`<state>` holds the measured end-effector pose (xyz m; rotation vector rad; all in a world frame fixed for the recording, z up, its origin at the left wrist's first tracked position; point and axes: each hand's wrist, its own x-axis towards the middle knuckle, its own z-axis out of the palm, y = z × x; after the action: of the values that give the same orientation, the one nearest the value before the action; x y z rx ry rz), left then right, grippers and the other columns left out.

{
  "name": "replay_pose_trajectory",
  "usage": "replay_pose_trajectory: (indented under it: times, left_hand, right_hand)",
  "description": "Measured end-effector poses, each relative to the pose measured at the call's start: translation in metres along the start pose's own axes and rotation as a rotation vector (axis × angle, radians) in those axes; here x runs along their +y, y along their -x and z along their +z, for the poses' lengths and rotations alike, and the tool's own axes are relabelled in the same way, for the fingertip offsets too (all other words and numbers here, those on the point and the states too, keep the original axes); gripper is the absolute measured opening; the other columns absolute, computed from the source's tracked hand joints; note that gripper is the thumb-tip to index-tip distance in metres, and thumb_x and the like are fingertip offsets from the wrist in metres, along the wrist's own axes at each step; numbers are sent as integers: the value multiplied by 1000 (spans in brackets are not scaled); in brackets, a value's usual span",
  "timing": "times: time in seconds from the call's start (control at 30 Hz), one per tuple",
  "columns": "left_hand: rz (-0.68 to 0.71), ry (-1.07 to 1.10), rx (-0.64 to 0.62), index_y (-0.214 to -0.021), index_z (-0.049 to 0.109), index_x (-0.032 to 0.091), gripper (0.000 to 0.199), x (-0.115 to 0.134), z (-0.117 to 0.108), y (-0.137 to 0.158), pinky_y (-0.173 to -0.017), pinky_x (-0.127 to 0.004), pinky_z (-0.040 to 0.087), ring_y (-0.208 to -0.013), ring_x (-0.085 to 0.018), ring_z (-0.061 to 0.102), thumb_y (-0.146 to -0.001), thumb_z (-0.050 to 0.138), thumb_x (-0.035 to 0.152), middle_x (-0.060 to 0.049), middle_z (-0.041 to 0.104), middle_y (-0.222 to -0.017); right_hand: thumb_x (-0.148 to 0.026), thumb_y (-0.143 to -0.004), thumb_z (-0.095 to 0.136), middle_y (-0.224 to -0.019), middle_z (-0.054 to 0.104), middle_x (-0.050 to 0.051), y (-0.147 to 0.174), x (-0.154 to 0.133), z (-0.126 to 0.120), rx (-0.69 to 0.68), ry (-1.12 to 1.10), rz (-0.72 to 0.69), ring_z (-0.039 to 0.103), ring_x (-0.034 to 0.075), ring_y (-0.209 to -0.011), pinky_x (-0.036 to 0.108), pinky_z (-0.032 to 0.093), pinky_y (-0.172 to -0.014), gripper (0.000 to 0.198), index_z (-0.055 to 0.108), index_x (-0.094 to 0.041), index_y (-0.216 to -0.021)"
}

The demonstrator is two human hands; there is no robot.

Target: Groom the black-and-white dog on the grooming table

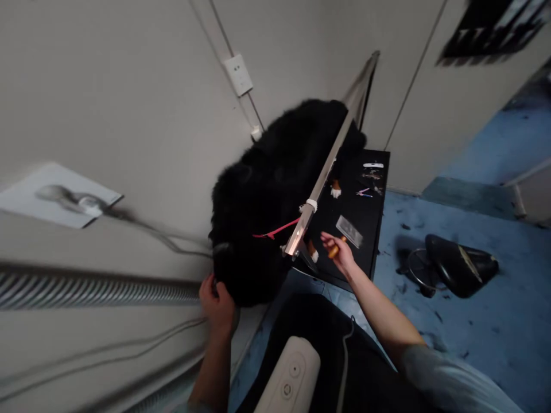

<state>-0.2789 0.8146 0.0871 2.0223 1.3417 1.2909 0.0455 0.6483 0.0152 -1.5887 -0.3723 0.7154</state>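
A large dog with thick black fur (267, 183) and brown-and-white paws stands on a black grooming table (365, 229), close to the wall. My left hand (217, 304) is at the dog's near end, its fingers closed on the fur there; the fingertips are partly hidden. In my right hand (340, 252), over the table's near part, is a slicker brush (349, 231) with a wooden handle. The brush is apart from the dog. A red strap (278, 230) runs from the metal grooming bar (327, 172) to the dog.
On the table lie a white tool (373, 166), small blue and pink items (364, 193) and hair tufts. A black-seated stool (460, 267) stands on the blue floor (430, 321) at the right. A ribbed hose (107, 289) runs along the left wall. A white device (290, 373) is right below me.
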Motion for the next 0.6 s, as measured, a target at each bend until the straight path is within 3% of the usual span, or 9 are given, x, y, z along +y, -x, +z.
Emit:
replay_pose_trajectory:
  times: [0.1, 0.2, 0.27, 0.33, 0.43, 0.5, 0.6]
  left_hand:
    - [153, -103, -43, -114, 65, 15, 35, 8, 12, 50, -109, -49, 43, -121, -28, 57, -91, 49, 36, -15, 62, -125]
    - [50, -207, -180, -116, 66, 15, 40, 13, 42, 78, -109, -53, 43, -126, -32, 54, -86, 53, 38, -18, 58, -132]
    - [-40, -253, -219, -116, 67, 14, 43, 6, 60, 82, -110, -56, 42, -130, -35, 51, -82, 57, 38, -20, 55, -136]
    - [-93, -262, -221, -115, 68, 14, 43, -4, 68, 80, -111, -58, 39, -132, -36, 48, -81, 57, 39, -20, 53, -140]
    - [-169, -264, -187, -108, 70, 15, 41, -9, 71, 81, -111, -59, 39, -131, -38, 49, -80, 58, 42, -21, 54, -136]
    - [-228, -243, -137, -103, 69, 15, 41, 2, 76, 88, -111, -57, 40, -130, -38, 50, -79, 57, 45, -21, 56, -133]
    - [-252, -65, -61, -106, 66, 16, 47, 39, 97, 107, -110, -51, 43, -127, -33, 54, -85, 45, 52, -19, 59, -129]
  right_hand:
    - [-51, -81, 45, -104, 73, 11, -40, -53, 56, -264, -249, -62, 65, 23, -101, 34, 53, -84, 36, 64, -21, -73]
    - [-48, -78, 54, -89, 74, 9, -39, -79, 101, -581, -426, 11, 66, 23, -92, 35, 54, -82, 32, 69, -19, -78]
    - [-46, -75, 59, -78, 72, 7, -30, -81, 107, -712, -488, 63, 66, 22, -85, 36, 55, -81, 28, 66, -20, -71]
    - [-46, -73, 61, -63, 64, 4, -27, -76, 92, -734, -488, 71, 64, 20, -72, 35, 55, -76, 28, 58, -22, -59]
    - [-49, -73, 58, -49, 47, -1, -32, -71, 50, -727, -458, 88, 55, 15, -57, 34, 55, -68, 40, 41, -23, -48]
    - [-49, -72, 58, -49, 43, -1, -36, -71, 23, -736, -427, 104, 54, 15, -58, 31, 52, -62, 43, 36, -23, -46]
    - [-50, -74, 55, -50, 40, -1, -38, -75, 1, -769, -371, 113, 51, 15, -58, 24, 41, -49, 44, 33, -23, -47]
